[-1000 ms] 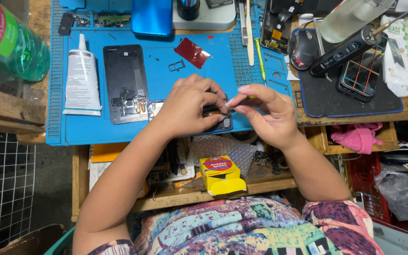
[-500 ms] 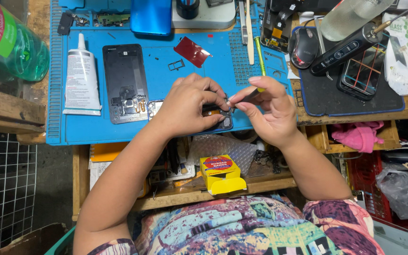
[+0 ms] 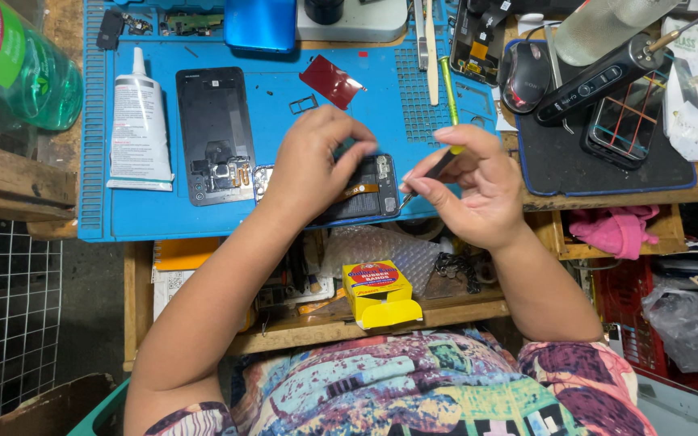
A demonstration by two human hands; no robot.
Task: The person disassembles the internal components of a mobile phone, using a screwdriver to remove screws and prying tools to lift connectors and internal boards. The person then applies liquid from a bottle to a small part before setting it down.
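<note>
My left hand [image 3: 315, 161] presses down on an opened phone [image 3: 369, 190] lying on the blue work mat [image 3: 163, 218], its circuit board and an orange flex cable showing. My right hand [image 3: 478, 182] grips a screwdriver [image 3: 444, 113] with a green shaft and dark handle, its tip at the phone's right edge. To the left on the mat lies a black phone back cover [image 3: 216, 133]. Further left lies a white glue tube [image 3: 137, 121].
A red film piece [image 3: 331, 81] and a small tray frame [image 3: 303, 103] lie on the mat. A green bottle [image 3: 18, 64] stands at far left. A mouse [image 3: 525, 77], a black handheld tool [image 3: 599, 77] and a phone frame [image 3: 628, 121] sit on the dark pad at right. A yellow box [image 3: 377, 292] rests on the lower shelf.
My right hand has drawn a little to the right, and the screwdriver now points down at the phone's right edge. My left hand has stayed on the phone.
</note>
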